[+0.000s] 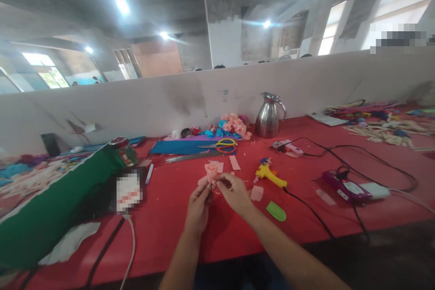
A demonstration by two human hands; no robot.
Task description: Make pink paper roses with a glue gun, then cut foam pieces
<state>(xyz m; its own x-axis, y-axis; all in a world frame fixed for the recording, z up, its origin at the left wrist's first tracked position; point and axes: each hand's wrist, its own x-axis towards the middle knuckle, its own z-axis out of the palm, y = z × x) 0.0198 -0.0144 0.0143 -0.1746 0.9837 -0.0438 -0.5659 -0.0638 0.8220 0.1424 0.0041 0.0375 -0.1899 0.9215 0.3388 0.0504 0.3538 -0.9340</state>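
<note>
Over the middle of the red table I hold up a pink paper rose (211, 171), its bloom upright. My left hand (200, 201) pinches it from below on the left side. The thumb and fingers of my right hand (234, 192) are closed on a petal at the flower's lower right edge. My fingertips hide the base of the flower. Loose pink paper pieces (234, 163) lie just behind it, and another pink piece (257, 193) is right of my right hand. A yellow glue gun (271, 176) rests further right, its cord running toward the table's front edge.
Scissors (222, 145) lie on blue sheets (183, 147) near a heap of pink flowers (234, 124). A steel jug (268, 115) stands by the wall. At right are a purple power strip (345, 186), cords and a green piece (276, 211). A green partition (68, 199) stands left.
</note>
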